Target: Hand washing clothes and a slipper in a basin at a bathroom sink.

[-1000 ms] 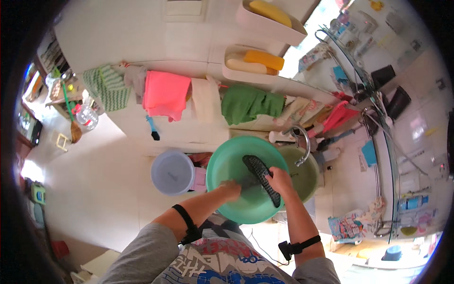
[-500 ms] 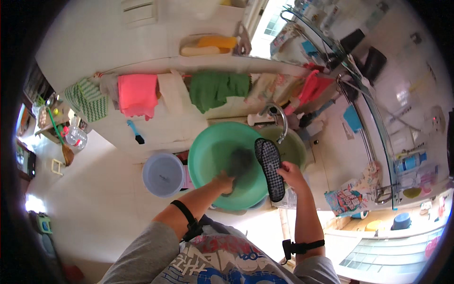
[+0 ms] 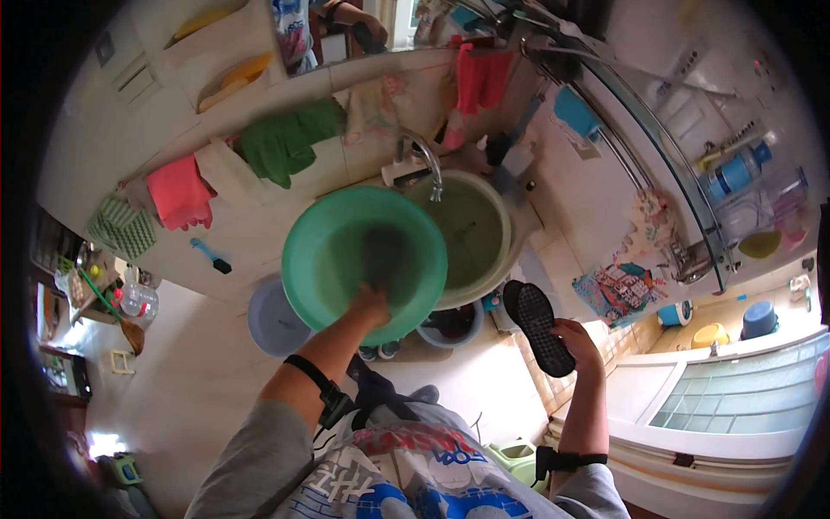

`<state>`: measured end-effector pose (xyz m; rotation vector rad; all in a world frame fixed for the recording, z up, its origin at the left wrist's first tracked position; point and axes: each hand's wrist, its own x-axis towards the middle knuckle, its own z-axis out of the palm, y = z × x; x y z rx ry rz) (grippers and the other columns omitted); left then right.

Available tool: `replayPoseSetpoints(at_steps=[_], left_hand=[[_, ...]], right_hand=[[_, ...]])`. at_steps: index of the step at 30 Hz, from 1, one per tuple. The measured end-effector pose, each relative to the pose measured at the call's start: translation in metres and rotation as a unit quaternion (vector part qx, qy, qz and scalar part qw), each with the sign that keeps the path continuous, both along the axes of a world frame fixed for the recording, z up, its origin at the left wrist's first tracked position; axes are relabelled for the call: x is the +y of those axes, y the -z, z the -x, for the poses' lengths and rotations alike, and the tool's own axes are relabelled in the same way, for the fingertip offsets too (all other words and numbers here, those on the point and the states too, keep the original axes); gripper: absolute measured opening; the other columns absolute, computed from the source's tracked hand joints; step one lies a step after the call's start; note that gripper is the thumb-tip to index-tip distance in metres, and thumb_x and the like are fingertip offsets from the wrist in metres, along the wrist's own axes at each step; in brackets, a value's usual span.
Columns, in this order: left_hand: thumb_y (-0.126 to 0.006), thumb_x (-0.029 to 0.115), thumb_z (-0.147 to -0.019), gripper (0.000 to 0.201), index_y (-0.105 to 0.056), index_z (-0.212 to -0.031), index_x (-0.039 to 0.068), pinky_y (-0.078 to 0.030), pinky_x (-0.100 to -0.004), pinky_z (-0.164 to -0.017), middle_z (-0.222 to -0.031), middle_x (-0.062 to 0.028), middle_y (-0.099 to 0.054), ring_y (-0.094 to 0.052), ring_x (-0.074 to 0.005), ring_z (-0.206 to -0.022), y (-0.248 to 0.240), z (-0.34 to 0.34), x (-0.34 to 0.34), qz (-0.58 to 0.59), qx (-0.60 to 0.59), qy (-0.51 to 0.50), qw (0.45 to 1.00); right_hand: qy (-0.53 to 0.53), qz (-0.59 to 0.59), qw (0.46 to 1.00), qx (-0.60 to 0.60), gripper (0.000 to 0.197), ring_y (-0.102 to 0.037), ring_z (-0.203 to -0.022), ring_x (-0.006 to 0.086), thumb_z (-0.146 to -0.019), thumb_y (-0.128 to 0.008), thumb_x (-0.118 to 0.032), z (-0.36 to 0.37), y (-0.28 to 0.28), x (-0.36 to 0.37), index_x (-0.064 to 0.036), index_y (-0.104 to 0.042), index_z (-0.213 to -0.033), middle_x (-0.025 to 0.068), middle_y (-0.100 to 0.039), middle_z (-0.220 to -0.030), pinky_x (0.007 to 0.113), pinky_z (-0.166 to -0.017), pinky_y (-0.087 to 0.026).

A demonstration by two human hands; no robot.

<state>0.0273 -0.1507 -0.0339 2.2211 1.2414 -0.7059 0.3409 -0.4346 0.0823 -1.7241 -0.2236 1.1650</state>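
Note:
My right hand [image 3: 577, 346] is closed on the edge of an insole [image 3: 538, 324], a flat black sole shape with a fine grid on its face. It is held up to the right of the sink, tilted, touching nothing else. My left hand [image 3: 370, 307] reaches down into a large green basin [image 3: 298, 229] of water. Its fingers look closed at the near end of a dark, blurred long shape [image 3: 386, 255] in the water, whose kind I cannot make out. The basin overlaps the left rim of a pale round sink [image 3: 497, 229] holding cloudy water.
A curved chrome faucet [image 3: 430, 169] stands over the sink. Below are a lilac bucket [image 3: 272, 316] and a blue-grey tub [image 3: 462, 333] with dark contents. Cloths, including a green one [image 3: 281, 143], hang along the wall. A glass shelf [image 3: 640, 125] juts in at upper right.
The insole has moved right, away from the basin's edge, and shows its dark grid instead of the checked face. My left hand stays in the basin. The whole view has turned.

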Motion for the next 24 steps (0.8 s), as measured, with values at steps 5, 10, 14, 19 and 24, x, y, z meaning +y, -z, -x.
replayPoseSetpoints(at_steps=[5,10,14,19,24], left_hand=[[-0.061,0.03,-0.074,0.079,-0.024,-0.139,0.005,-0.038,-0.047,-0.099,-0.138,-0.0342,-0.02,-0.041,-0.0459,-0.12,0.016,0.004,0.006,-0.026,0.047,0.009,0.999],[-0.058,0.034,-0.075,0.073,-0.03,-0.137,0.008,-0.037,-0.0463,-0.1,-0.135,-0.029,-0.03,-0.041,-0.0407,-0.122,-0.019,-0.013,-0.01,-0.006,0.011,-0.017,1.0],[-0.056,0.038,-0.075,0.068,-0.035,-0.135,0.017,-0.037,-0.0458,-0.1,-0.133,-0.0259,-0.036,-0.041,-0.0392,-0.123,-0.037,0.015,-0.007,-0.002,0.003,-0.061,0.998],[-0.056,0.039,-0.075,0.07,-0.032,-0.138,0.021,-0.036,-0.0444,-0.102,-0.134,-0.0253,-0.037,-0.041,-0.0409,-0.122,-0.013,0.017,0.005,0.013,-0.009,-0.038,0.999],[-0.055,0.039,-0.076,0.072,-0.028,-0.14,0.02,-0.044,-0.0474,-0.093,-0.131,-0.0226,-0.042,-0.044,-0.0379,-0.119,0.025,0.034,0.033,0.077,-0.118,-0.111,0.984]], right_hand=[[-0.031,0.03,0.999,0.024,0.029,-0.062,-0.076,0.0193,-0.084,-0.06,-0.019,-0.007,0.09,0.014,0.0052,-0.059,-0.1,0.0122,-0.064,-0.087,0.032,-0.067,-0.051],[-0.078,0.16,0.94,-0.292,0.033,-0.06,-0.068,0.0174,-0.085,-0.058,-0.03,-0.028,0.14,0.013,0.0027,-0.061,-0.087,0.0107,-0.062,-0.077,0.031,-0.061,-0.049],[-0.153,0.159,0.959,-0.177,0.033,-0.058,-0.059,0.0151,-0.085,-0.056,-0.032,0.011,0.078,0.052,0.0008,-0.06,-0.082,0.0082,-0.06,-0.066,0.03,-0.055,-0.047],[-0.172,0.055,0.974,-0.137,0.03,-0.059,-0.061,0.0146,-0.086,-0.056,-0.03,0.027,0.037,0.089,-0.0004,-0.062,-0.087,0.0074,-0.061,-0.068,0.029,-0.056,-0.048],[-0.191,-0.115,0.975,0.01,0.032,-0.061,-0.071,0.018,-0.089,-0.056,-0.031,0.108,0.019,0.161,-0.0021,-0.058,-0.101,0.0093,-0.062,-0.084,0.032,-0.066,-0.051]])
